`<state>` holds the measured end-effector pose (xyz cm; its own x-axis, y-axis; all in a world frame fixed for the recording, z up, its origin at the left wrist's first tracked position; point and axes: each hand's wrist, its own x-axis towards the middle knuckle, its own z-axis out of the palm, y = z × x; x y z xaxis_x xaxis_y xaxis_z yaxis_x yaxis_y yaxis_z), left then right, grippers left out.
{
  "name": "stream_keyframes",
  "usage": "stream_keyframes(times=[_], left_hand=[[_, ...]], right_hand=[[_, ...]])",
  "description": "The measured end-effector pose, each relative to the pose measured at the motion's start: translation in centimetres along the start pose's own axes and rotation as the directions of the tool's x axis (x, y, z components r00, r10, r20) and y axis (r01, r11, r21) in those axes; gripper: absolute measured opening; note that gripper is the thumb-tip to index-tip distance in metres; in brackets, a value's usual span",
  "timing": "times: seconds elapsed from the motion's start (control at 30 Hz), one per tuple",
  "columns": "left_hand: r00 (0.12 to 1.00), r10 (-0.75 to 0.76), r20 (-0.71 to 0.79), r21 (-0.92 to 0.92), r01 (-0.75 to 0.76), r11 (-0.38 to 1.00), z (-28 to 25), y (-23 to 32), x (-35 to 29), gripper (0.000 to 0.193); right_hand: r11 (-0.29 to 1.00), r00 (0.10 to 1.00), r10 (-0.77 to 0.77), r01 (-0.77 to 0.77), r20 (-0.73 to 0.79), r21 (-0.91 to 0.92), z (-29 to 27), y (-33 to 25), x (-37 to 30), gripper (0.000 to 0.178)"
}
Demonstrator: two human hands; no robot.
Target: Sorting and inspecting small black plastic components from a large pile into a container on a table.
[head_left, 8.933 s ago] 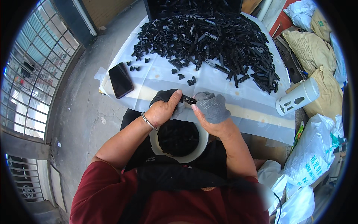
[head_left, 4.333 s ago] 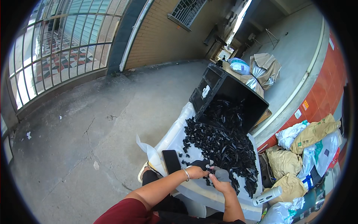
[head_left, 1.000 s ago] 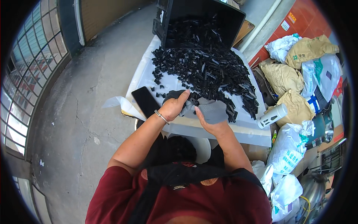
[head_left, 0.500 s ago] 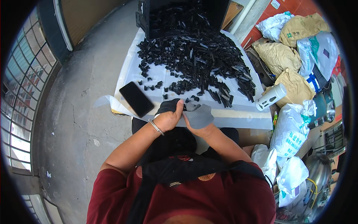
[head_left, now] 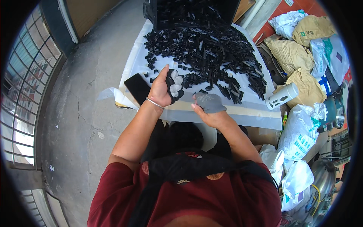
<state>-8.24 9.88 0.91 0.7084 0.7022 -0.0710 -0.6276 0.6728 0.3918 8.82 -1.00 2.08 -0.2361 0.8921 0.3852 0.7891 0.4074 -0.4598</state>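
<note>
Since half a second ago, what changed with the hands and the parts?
The left hand has lifted off the table edge, now raised with its gloved fingers curled over black parts. The right hand has drawn back toward the body; whether it grips anything is unclear. Unchanged: the pile of black parts on the white sheet, the phone, the white perforated cylinder.

The left hand [head_left: 162, 89] is raised over the table's near edge, palm turned up, its curled fingers in a black glove with pale fingertip pads, closed around small black pieces that can't be made out clearly. A thin bracelet circles that wrist. The right hand [head_left: 209, 108] sits just beside it, slightly lower, fingers covered in grey textured fabric and bunched together. Just beyond both hands spreads the heap of short black plastic parts [head_left: 206, 53].
</note>
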Motion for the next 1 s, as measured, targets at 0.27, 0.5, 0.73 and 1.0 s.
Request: stream_keyframes(times=[0.27,0.5,0.73,1.0], left_hand=[[0.845,0.340,0.412,0.843,-0.212,-0.495,-1.8,-4.5,0.3,0.028],[0.859,0.263,0.440,0.750,-0.191,-0.633,-3.8,-9.6,4.7,0.021],[0.866,0.276,0.418,0.808,-0.215,-0.549,-3.4,-8.4,3.1,0.026],[0.904,0.170,0.392,0.793,-0.239,-0.560,-4.6,-6.7,4.0,0.039]], right_hand=[[0.670,0.889,0.456,-0.313,0.040,-0.673,-2.8,7.1,2.6,0.023],[0.494,0.838,0.545,-0.307,0.016,-0.813,-1.2,9.9,3.5,0.017],[0.701,0.841,0.537,-0.484,-0.058,-0.523,-2.3,8.4,2.4,0.020],[0.770,0.862,0.426,-0.185,0.276,-0.611,-4.1,9.1,-1.1,0.022]])
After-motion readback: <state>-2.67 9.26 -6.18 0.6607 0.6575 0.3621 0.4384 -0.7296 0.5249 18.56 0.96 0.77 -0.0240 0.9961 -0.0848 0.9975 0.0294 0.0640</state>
